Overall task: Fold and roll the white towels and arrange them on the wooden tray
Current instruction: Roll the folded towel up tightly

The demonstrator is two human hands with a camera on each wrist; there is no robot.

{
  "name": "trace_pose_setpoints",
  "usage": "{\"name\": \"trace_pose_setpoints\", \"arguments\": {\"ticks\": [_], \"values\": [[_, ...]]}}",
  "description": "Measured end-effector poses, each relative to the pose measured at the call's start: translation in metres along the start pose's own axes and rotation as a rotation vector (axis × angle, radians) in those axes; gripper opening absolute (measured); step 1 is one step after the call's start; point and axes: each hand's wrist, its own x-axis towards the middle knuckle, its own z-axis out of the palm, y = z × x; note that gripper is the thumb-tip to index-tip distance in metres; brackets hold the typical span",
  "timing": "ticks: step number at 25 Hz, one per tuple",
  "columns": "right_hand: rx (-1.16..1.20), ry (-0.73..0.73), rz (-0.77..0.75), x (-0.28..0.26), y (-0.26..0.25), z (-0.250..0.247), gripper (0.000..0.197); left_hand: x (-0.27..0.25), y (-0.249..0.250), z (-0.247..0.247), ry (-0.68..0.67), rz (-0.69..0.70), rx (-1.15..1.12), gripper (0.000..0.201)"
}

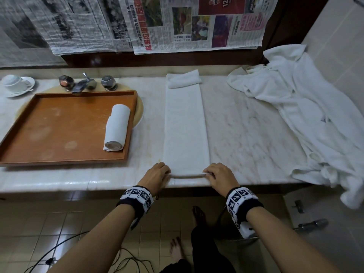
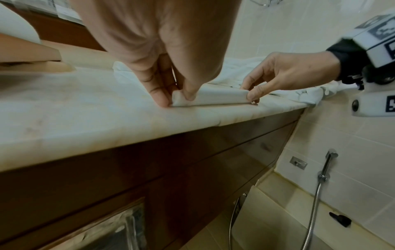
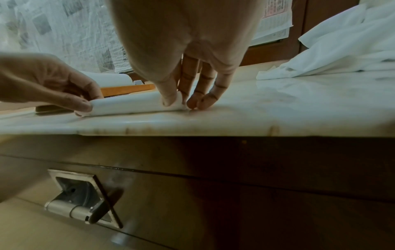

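Observation:
A long folded white towel lies as a strip on the marble counter, its near end turned into a small roll at the counter's front edge. My left hand pinches the roll's left end between thumb and fingers. At the roll's right end, my right hand pinches it the same way. A finished rolled towel lies at the right side of the wooden tray, left of the strip.
A heap of loose white towels covers the counter's right end and hangs over the edge. Behind the tray stand a tap and a cup on a saucer. Newspaper hangs on the back wall. Cables lie on the floor.

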Motion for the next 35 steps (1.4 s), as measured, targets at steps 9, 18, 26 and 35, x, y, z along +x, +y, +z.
{"name": "trace_pose_setpoints", "arguments": {"ticks": [9, 18, 26, 35], "values": [[0.062, -0.026, 0.137, 0.004, -0.006, -0.009, 0.009, 0.011, 0.002, -0.005, 0.004, -0.225, -0.090, 0.014], [-0.023, -0.023, 0.320, 0.018, -0.024, -0.013, 0.012, 0.022, 0.018, -0.014, 0.025, -0.388, -0.036, 0.011], [-0.212, -0.030, 0.083, 0.014, -0.026, 0.011, 0.014, 0.013, 0.033, 0.005, -0.042, -0.211, 0.209, 0.020], [-0.423, -0.048, -0.076, 0.011, -0.031, 0.006, 0.031, 0.022, 0.025, -0.004, -0.115, -0.143, 0.286, 0.023]]}}
